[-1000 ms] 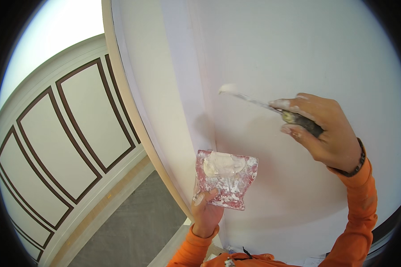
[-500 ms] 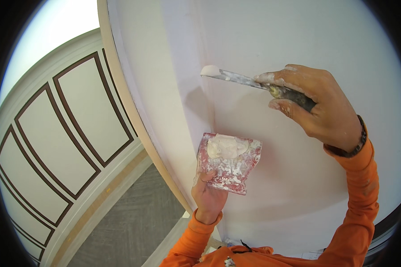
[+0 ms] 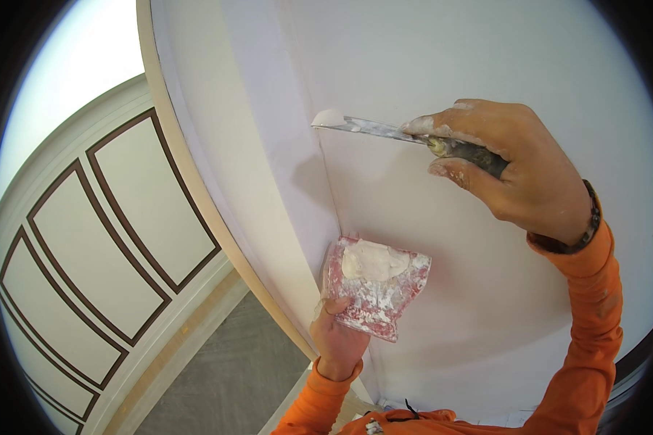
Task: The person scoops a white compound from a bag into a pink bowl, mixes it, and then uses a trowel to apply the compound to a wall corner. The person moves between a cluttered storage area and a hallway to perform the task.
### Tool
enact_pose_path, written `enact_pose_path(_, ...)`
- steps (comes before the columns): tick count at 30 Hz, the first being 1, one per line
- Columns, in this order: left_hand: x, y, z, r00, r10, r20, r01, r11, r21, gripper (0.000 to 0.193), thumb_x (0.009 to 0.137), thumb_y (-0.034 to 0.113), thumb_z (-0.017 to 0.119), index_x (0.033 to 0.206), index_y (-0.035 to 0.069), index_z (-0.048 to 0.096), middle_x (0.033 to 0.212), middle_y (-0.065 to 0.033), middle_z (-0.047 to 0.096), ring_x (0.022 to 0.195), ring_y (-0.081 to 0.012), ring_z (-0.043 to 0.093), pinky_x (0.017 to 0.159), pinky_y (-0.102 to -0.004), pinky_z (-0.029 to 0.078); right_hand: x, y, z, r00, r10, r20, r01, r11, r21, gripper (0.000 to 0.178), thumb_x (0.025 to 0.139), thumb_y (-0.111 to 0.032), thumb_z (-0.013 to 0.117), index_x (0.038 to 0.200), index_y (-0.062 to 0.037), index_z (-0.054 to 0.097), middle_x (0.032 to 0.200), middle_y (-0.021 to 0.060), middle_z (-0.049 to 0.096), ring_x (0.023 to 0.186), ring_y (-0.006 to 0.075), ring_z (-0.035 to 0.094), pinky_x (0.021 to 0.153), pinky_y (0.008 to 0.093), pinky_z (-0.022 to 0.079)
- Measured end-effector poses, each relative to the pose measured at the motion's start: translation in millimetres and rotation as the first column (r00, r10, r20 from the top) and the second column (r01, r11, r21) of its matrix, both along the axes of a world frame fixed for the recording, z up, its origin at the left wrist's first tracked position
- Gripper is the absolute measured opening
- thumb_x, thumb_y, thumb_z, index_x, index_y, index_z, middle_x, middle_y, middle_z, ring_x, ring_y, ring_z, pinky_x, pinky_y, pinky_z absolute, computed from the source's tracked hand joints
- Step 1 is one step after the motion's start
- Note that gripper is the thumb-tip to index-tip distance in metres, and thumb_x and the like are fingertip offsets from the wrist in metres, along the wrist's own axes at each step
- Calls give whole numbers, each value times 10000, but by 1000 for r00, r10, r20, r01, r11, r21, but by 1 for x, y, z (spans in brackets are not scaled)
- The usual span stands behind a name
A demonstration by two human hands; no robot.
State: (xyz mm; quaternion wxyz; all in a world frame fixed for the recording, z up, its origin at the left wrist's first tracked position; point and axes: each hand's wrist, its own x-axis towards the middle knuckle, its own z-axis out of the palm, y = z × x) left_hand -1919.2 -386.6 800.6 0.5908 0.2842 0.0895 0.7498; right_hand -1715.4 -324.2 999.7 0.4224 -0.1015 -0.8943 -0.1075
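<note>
In my right hand (image 3: 504,159) is a putty knife (image 3: 381,129), gripped by its dark handle with the blade pointing left. A dab of pale putty (image 3: 331,117) sits on the blade's tip, close to the inner corner of the wall; whether it touches cannot be told. Below, my left hand (image 3: 337,337) holds a red, putty-smeared board (image 3: 374,308) by its lower left edge, thumb on top. A thick mound of the same putty (image 3: 374,261) lies on the board's upper part. White smears mark the fingers of my right hand.
A pale wall (image 3: 442,43) fills the right side and meets a narrow return (image 3: 261,145) at a corner. Beyond its curved tan edge (image 3: 218,217) stand white panels with dark brown trim (image 3: 134,196), over a grey floor (image 3: 225,370).
The putty knife's tip has shifted slightly left, toward the wall corner. The board and my left hand sit a little lower in view, and the whole scene has shifted slightly.
</note>
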Motion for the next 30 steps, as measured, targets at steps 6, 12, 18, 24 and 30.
enact_pose_path(6,3,6,4,987,66,-145,-66,998,7,684,791,193,465,1414,-55,329,1367,-196,457,1242,-331,475,1039,-462,402,-2,14,1,999,-43,24,40,995,96,268,769,6,690,1028,45,635,737,133,584,585,251,546,544,325,431)
enact_pose_path(12,7,9,-13,998,64,-6,-64,996,69,598,815,103,458,1388,-33,350,1326,-181,488,1237,-325,480,1044,-472,396,11,7,-20,998,-48,40,46,998,41,281,764,-3,694,1036,39,642,737,131,586,588,264,541,550,332,433)
enact_pose_path(18,0,17,-21,998,55,1,-55,992,112,587,819,87,452,1382,-45,352,1339,-175,478,1229,-324,483,1046,-475,393,8,-2,-26,997,-68,45,67,997,31,287,759,-10,697,1037,38,645,745,138,597,597,267,550,554,331,435)
enact_pose_path(24,6,13,-15,997,73,23,-76,988,135,550,818,79,462,1348,-50,395,1317,-177,497,1220,-320,493,1044,-472,398,13,2,-28,996,-82,41,80,996,46,275,766,-15,694,1032,35,647,757,145,598,606,261,546,561,340,426)
enact_pose_path(30,2,18,-20,999,45,10,-46,992,121,531,822,94,475,1330,-49,420,1295,-171,517,1204,-311,506,1037,-468,404,13,-3,-30,996,-85,25,85,996,-12,273,770,-24,689,1034,30,648,759,145,600,609,281,531,565,346,421)
